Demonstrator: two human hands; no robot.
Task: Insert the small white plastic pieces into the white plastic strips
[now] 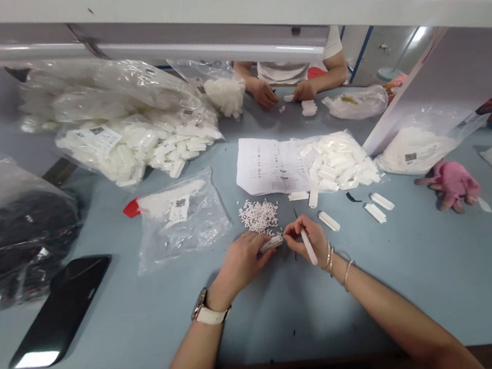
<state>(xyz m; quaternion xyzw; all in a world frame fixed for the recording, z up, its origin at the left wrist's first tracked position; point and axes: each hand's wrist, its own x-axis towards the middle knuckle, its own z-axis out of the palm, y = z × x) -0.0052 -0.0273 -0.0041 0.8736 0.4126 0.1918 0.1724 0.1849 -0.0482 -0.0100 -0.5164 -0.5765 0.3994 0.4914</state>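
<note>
- Blue-grey table (414, 260) below.
- My left fingers (252, 240) pinch a strip (272, 242); right fingers (296, 247) grip a stick (310, 249).
- Pellets (258, 215) beyond left fingers could scatter if I nudge them.

Left hand (244, 259): palm down, fingers closed together, thumb pointing inward; watch on wrist. Right hand (308, 239): fingers curled, thumb and index pinched, close by the left; bracelets on wrist. Forearms: two, bare, reaching up from the lower edge, converging at the hands.
</note>
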